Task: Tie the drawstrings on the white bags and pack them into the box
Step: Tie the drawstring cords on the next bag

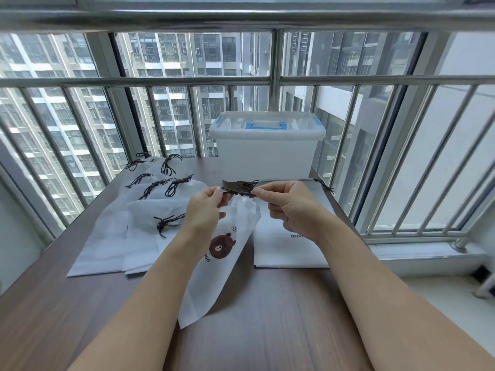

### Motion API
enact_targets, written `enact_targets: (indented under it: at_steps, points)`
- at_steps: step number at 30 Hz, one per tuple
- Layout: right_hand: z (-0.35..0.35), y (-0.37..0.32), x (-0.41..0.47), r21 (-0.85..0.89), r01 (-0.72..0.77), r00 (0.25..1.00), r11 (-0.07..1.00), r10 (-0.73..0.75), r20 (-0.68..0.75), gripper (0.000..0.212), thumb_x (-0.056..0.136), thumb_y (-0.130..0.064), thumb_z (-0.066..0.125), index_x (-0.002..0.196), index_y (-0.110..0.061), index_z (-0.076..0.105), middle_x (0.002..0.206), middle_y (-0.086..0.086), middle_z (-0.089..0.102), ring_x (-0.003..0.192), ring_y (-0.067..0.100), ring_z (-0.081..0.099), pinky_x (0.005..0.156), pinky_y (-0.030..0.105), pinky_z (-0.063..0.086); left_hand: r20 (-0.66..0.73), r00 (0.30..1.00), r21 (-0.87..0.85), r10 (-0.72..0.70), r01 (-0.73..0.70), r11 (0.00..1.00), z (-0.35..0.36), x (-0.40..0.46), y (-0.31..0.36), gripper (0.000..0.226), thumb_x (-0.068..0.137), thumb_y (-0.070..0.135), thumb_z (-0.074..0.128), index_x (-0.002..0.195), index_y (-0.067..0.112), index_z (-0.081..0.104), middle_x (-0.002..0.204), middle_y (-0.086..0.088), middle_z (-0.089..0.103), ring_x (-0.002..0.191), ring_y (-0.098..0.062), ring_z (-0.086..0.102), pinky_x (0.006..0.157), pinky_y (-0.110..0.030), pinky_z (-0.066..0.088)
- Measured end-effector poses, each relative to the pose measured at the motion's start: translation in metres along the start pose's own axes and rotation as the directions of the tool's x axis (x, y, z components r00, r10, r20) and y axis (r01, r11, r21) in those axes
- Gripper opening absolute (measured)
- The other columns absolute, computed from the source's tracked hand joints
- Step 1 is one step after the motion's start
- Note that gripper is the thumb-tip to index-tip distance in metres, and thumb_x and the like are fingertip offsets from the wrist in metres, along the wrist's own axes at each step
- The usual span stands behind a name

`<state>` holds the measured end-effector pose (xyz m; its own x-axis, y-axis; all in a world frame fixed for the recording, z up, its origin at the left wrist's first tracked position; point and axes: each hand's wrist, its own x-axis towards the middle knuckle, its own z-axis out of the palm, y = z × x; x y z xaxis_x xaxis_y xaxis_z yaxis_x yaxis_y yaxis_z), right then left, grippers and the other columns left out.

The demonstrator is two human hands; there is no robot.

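White bear-print bag (227, 253) mid-tie, both hands' fingers (214, 195) pinching its dark drawstring (238, 193); tied bags (150, 210) piled left, lidded clear plastic box (267, 145) unpacked.

Wood-grain table (281, 317) bearing white bags (107, 236) and lidded box (266, 153).

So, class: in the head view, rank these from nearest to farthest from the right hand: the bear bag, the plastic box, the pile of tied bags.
From the right hand:
1. Bear bag, gripped by its drawstring, hanging just left.
2. Plastic box, behind, by the window.
3. Pile of tied bags, far left on the table.
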<state>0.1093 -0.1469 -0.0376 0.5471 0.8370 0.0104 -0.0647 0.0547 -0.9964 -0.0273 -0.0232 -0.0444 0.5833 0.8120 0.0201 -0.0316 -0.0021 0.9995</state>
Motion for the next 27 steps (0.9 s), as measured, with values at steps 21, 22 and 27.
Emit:
enact_targets:
  at_steps: [21,22,27]
  points:
    - [0.017,-0.001,-0.008,-0.699,0.174,0.973,0.694,-0.231,0.014,0.073,0.069,-0.063,0.082,0.057,-0.001,0.045,0.056,0.002,0.032,0.053,0.015,0.026,0.052,0.029,0.023,-0.166,0.982,-0.141,0.089,-0.113,0.983,0.009,-0.003,-0.003,0.023,0.105,0.016,0.046,0.089,0.011,0.061,0.080,-0.001,0.061,0.076,-0.012,0.059,0.069,-0.023,0.050]
    - [0.017,0.001,-0.009,-0.700,0.163,0.979,0.696,-0.200,0.029,0.069,0.071,-0.056,0.084,0.057,-0.002,0.044,0.057,0.002,0.031,0.054,0.015,0.026,0.053,0.030,0.022,-0.152,0.982,-0.110,0.111,-0.129,0.986,0.008,-0.002,-0.004,0.021,0.105,0.017,0.046,0.092,0.010,0.061,0.083,-0.003,0.062,0.079,-0.014,0.060,0.070,-0.024,0.051]
    - [-0.006,-0.007,-0.014,-0.363,0.027,0.994,0.931,0.012,0.104,0.036,0.084,-0.035,0.077,0.059,-0.020,0.055,0.061,-0.006,0.040,0.058,0.013,0.033,0.051,0.020,0.028,0.116,0.942,0.121,0.314,-0.327,0.937,-0.006,-0.003,-0.003,0.023,0.098,0.037,0.057,0.109,0.017,0.058,0.106,0.006,0.066,0.097,-0.006,0.062,0.089,-0.030,0.048]
